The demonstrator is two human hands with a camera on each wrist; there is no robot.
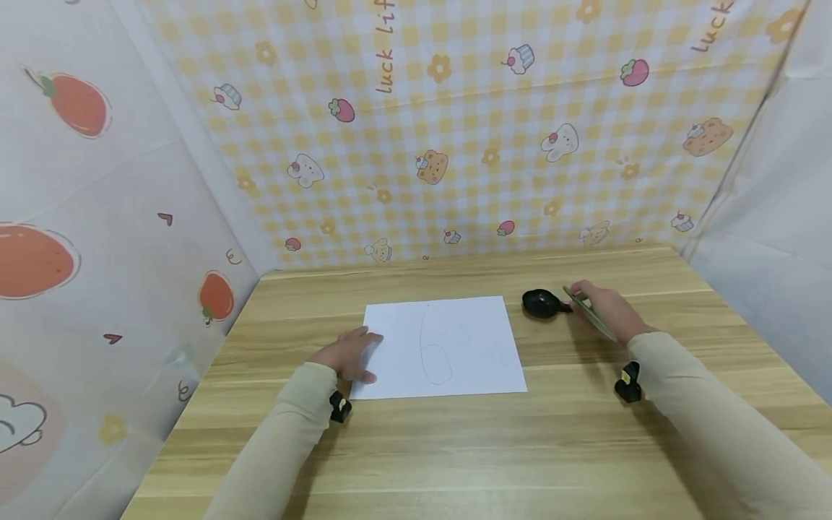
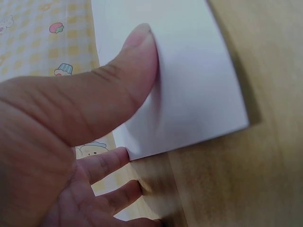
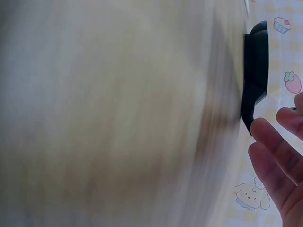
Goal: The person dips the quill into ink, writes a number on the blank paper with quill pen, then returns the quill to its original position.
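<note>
A white sheet of paper [image 1: 477,339] lies on the table, with a thin line drawn on it in the shape of a 6. At its left edge my left hand [image 1: 347,355] rests with fingers spread; in the left wrist view the thumb [image 2: 137,61] lies over the paper. My right hand [image 1: 604,307], right of the paper, holds a slim green pencil [image 1: 588,312] between thumb and fingers. Just left of that hand sits a small black bowl-shaped thing with a short handle [image 1: 541,303]. In the right wrist view the pencil is mostly hidden.
The wooden table [image 1: 455,448] meets a yellow checked cloth backdrop [image 1: 403,209] at the back. White cloth walls stand at left and right. Black wrist cameras sit on both sleeves. Motion blurs the tabletop in the right wrist view.
</note>
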